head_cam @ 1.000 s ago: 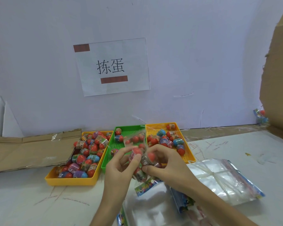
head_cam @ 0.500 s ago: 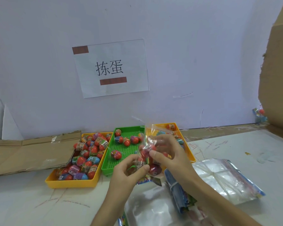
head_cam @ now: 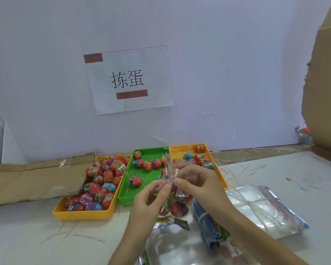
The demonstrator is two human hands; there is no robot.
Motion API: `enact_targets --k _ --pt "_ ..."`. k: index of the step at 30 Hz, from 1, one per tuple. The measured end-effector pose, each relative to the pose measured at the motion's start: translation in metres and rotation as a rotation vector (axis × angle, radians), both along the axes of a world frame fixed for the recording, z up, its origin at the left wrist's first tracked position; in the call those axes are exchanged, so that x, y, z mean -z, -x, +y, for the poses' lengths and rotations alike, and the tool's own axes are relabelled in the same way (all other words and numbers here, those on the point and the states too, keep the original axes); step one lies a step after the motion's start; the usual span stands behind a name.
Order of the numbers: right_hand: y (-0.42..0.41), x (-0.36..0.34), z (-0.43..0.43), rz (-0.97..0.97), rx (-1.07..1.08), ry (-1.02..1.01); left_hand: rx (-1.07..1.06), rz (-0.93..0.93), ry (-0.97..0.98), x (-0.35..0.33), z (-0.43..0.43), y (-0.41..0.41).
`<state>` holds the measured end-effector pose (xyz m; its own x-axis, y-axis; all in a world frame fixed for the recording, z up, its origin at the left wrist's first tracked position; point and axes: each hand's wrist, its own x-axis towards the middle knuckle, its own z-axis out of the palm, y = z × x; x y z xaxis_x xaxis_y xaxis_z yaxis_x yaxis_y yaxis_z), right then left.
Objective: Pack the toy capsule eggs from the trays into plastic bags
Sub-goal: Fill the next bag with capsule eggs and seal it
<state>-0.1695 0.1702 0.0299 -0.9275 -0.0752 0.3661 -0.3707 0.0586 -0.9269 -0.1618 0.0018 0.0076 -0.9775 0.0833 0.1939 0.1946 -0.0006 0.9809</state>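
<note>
Two hands: left hand [head_cam: 151, 199] and right hand [head_cam: 199, 186] each pinch the bag neck
plastic bag [head_cam: 170, 167]: likely limp, slippery film; hold at neck
capsule eggs [head_cam: 177, 208]: probably light, hard, prone to roll

glossy clear plastic bag [head_cam: 169, 167], perforated plastic trays [head_cam: 147, 176]

Your view is bright and evenly lit, with a cool violet cast on the pale flat wall [head_cam: 237, 73]. Faint shadow sits under the yellow plastic tray [head_cam: 84, 215] at near left. White glare streaks the stack of clear plastic bags [head_cam: 256, 209] at right. The brown cardboard sheet [head_cam: 325, 83] at far right bows with the lens, and the clear plastic bag of capsule eggs [head_cam: 177, 206] looks slightly smeared
</note>
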Motion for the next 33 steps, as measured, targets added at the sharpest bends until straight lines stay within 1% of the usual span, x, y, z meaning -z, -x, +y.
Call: enact_targets --k 3,5,7,11,13,15,19,21,26,33 --pt "0.002 -0.001 0.001 0.02 0.078 0.018 -0.063 0.021 -0.033 0.002 -0.003 0.002" --pt "0.004 -0.003 0.006 -0.009 0.142 0.09 -0.079 0.021 -0.037 0.001 -0.002 0.001" --pt "0.006 -0.006 0.01 -0.042 0.152 0.15 -0.077 0.028 -0.037 0.0 0.0 0.0" --pt "0.007 -0.005 0.012 -0.078 0.155 0.189 -0.024 -0.01 -0.042 -0.001 0.0 -0.001" --pt "0.007 -0.004 0.012 -0.072 0.159 0.171 0.017 -0.011 -0.038 -0.003 -0.001 -0.003" --pt "0.007 -0.005 0.011 -0.053 0.146 0.123 0.014 -0.021 -0.034 -0.004 -0.001 -0.003" --pt "0.005 -0.006 0.006 -0.022 0.067 0.031 -0.094 0.017 -0.002 0.001 -0.001 0.0" --pt "0.004 -0.005 0.004 -0.027 0.041 0.027 -0.132 0.056 0.005 0.001 -0.002 0.0" --pt "0.004 -0.004 0.003 -0.046 0.009 0.027 -0.15 0.123 -0.026 -0.003 -0.003 0.0" --pt "0.004 -0.005 0.003 -0.102 0.031 0.02 -0.224 0.176 0.006 -0.002 -0.001 -0.001"
